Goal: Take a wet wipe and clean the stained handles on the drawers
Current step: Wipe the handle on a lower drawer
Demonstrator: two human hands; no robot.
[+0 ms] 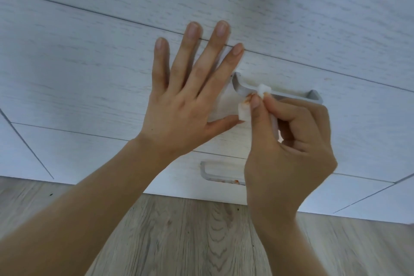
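A grey bar handle [291, 96] runs across a white wood-grain drawer front [89, 87]. My right hand [289, 141] pinches a folded white wet wipe [244, 114] against the handle's left part; the wipe carries orange-red stains. Flat on the drawer front just left of the handle lies my left hand [186, 98], fingers straight and spread, thumb reaching toward the wipe. On the drawer below, a second grey handle [215, 175] shows an orange-red stain at its right, partly hidden behind my right wrist.
More white drawer and cabinet fronts [291, 18] fill the view above and to both sides. A light wood-pattern floor [190, 235] lies beneath the cabinet's bottom edge.
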